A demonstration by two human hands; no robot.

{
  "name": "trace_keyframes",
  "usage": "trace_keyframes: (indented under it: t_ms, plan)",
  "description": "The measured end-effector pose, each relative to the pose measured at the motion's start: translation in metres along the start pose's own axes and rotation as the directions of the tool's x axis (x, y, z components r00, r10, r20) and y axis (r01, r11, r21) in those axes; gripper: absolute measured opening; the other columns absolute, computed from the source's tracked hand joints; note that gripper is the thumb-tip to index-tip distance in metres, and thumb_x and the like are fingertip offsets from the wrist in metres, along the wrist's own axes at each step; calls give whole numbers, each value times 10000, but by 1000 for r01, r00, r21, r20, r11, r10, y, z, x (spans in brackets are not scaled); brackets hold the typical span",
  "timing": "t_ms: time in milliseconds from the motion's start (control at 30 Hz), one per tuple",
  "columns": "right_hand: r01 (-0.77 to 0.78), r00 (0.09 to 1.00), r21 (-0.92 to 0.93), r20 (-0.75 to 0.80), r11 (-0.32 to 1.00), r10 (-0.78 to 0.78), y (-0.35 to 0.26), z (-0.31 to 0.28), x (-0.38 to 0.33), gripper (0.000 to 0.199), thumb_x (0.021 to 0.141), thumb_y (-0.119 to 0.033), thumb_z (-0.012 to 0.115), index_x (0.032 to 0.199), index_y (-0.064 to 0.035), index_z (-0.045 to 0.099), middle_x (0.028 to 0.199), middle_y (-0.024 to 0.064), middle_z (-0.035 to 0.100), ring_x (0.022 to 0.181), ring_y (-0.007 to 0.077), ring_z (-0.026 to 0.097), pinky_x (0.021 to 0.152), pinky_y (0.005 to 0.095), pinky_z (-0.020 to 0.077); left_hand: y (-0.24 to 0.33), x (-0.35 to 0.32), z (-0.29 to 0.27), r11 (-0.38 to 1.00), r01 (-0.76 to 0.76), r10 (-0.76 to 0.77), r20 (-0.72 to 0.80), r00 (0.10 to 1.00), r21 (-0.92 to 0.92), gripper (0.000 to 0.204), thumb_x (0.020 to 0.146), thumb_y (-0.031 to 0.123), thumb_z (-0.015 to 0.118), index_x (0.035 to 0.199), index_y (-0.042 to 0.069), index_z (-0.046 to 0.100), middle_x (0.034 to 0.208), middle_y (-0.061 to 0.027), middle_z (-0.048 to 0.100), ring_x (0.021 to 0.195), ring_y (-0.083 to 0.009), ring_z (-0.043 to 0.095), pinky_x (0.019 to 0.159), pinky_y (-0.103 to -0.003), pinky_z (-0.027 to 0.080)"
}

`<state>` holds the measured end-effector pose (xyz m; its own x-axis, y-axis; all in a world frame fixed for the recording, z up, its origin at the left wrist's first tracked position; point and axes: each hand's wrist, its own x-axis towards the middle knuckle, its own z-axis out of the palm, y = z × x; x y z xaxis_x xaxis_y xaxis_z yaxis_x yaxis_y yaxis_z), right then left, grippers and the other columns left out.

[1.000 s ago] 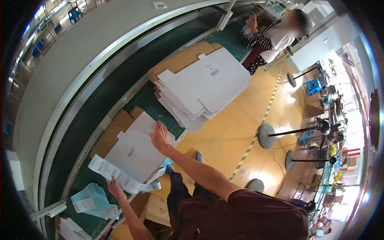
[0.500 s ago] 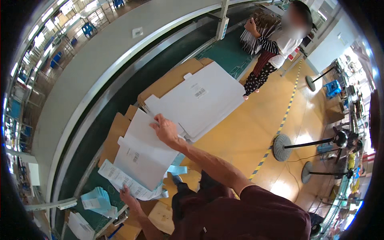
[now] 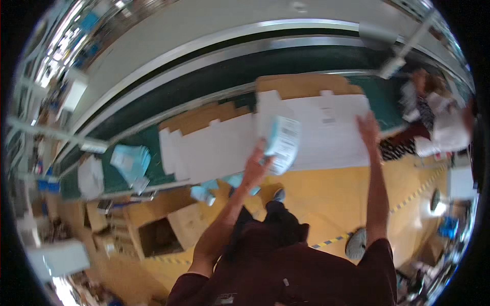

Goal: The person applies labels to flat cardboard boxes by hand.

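Observation:
My left hand (image 3: 254,167) is closed on a curled strip of printed labels (image 3: 286,145), white with a pale blue edge. It holds the strip above the near left part of a stack of flat white cartons (image 3: 316,145). My right hand (image 3: 368,131) lies at the right edge of that stack with its fingers stretched out, somewhat blurred. On the top carton a small label (image 3: 327,116) shows. Left of it lies a second stack of flat white cartons (image 3: 219,145), its brown flaps on the far side.
Pale blue label sheets (image 3: 130,160) and a white stack (image 3: 91,176) lie on the green bench at the left. An open-fronted wooden cabinet (image 3: 158,229) stands below. More label strips (image 3: 202,195) hang at the bench's front edge. Another person (image 3: 444,122) stands at the right.
My view has turned. My left hand has carried the label strip from the left stack over to the right one. My right hand has moved from the left stack to the right stack's far right edge.

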<state>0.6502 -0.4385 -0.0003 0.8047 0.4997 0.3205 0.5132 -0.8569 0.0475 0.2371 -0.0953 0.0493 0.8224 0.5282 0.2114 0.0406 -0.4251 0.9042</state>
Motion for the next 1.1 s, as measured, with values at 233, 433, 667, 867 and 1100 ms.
trace_keyframes:
  t_ms: [233,433,667,867,1100]
  plan:
    - [-450,893,776,397,-443,-212,-309,-142,-111,433,887,-80,648,1297,-33,516,1253,120,595,1190,257,545,1049,361,390,-29,-208,-138,856,472,-508,-173,844,-212,242,926,110,620,1124,-29,641,951,-72,697,851,-123,616,793,-289,499]
    - [-77,687,937,298,341,-663,-477,-123,-205,527,952,-245,563,1380,21,412,1384,238,464,1314,362,421,1094,447,334,-95,-202,-264,689,513,-722,-415,554,-512,385,925,293,648,1137,-27,612,979,-55,650,880,-130,578,778,-262,456]
    - [-57,941,479,319,876,-113,-595,-25,-165,865,851,-498,618,1445,36,286,1480,266,322,1378,407,300,1135,494,244,-215,-155,-389,695,487,-697,-331,636,-529,325,933,237,616,1101,-41,615,989,-70,667,889,-164,615,801,-299,491]
    - [-352,926,278,244,894,289,-569,88,-183,1012,765,-624,640,1486,-35,242,1519,240,259,1408,419,222,1130,578,167,-237,-86,-367,562,689,-788,-44,614,-458,358,899,247,612,1182,28,614,1103,-135,643,943,-269,624,860,-406,516]
    - [-437,820,525,566,731,84,-620,-35,-152,812,821,-376,696,1478,-100,304,1508,163,293,1396,399,235,1094,540,280,-164,-117,-400,864,476,-489,-46,871,-164,512,912,328,488,1195,-76,622,1207,-231,611,1049,-335,583,918,-452,467]
